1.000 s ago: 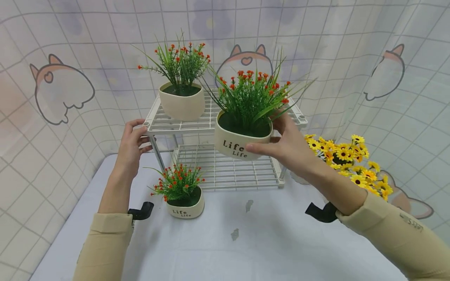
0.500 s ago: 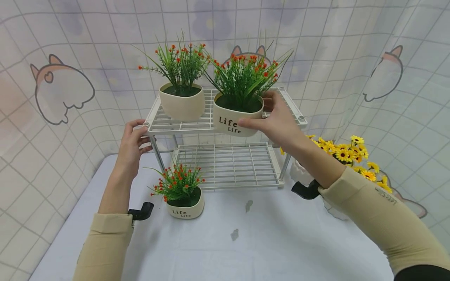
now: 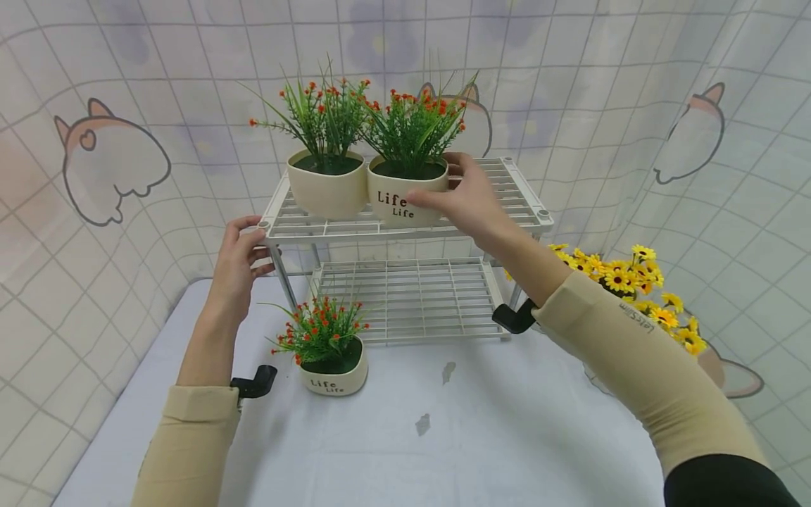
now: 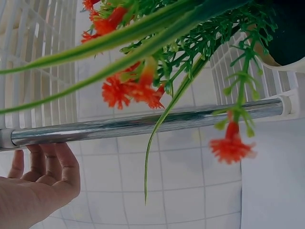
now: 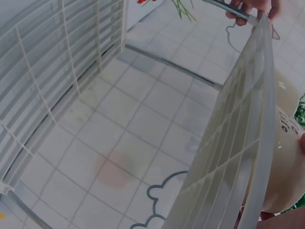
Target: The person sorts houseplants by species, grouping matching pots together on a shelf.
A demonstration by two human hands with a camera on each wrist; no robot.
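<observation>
A white two-tier wire rack (image 3: 519,193) stands on the table. On its top shelf my right hand (image 3: 459,201) grips a cream "Life" pot (image 3: 402,201) of green grass with red flowers, set right beside a plain cream pot (image 3: 327,190) holding a similar plant. The same "Life" pot (image 5: 286,162) shows through the shelf grid in the right wrist view. My left hand (image 3: 237,257) holds the rack's front left corner post (image 4: 143,123), fingers curled round it. A smaller "Life" pot (image 3: 332,377) with red flowers sits on the table below.
A bunch of yellow flowers (image 3: 640,289) in a white pot stands to the right of the rack. The lower shelf (image 3: 412,299) carries nothing. A tiled cartoon-cat curtain (image 3: 108,162) closes in the back and sides. The table has a white cover (image 3: 443,436).
My right hand carried the "Life" pot up from in front of the rack and left onto the top shelf, beside the plain pot. The left hand stayed on the corner.
</observation>
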